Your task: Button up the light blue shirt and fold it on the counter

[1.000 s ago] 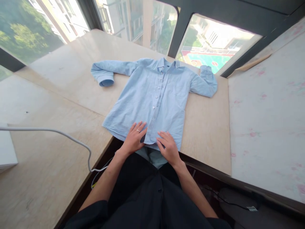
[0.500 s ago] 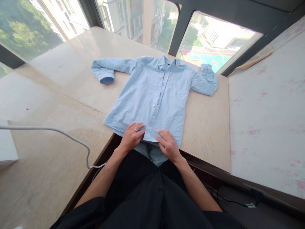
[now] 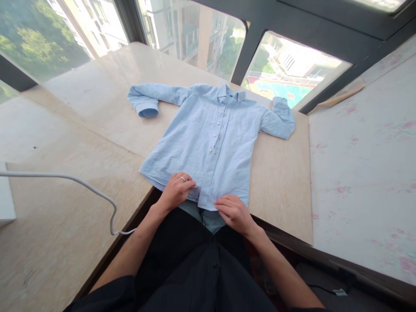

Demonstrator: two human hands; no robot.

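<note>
A light blue button-up shirt [image 3: 195, 134] lies front side up on the pale stone-like sill, collar away from me and sleeves spread to both sides. The hem reaches the near edge of the surface. My left hand [image 3: 178, 190], with a ring on one finger, is closed in a pinch at the lower front, left of the button strip. On the other side of the strip, my right hand [image 3: 235, 211] has its fingers pressed together on the hem. The cloth between the fingertips is mostly hidden.
A grey cable [image 3: 87, 184] runs across the sill on the left, near a white box-like object [image 3: 6, 199] at the edge of view. Windows with a dark frame [image 3: 240, 65] stand behind the shirt. Floral wallpaper [image 3: 360, 173] covers the right side.
My left hand's fingers have gone from lying flat to a pinch. My right hand's fingers have drawn together at the hem, and the hem's front middle sits nearer me.
</note>
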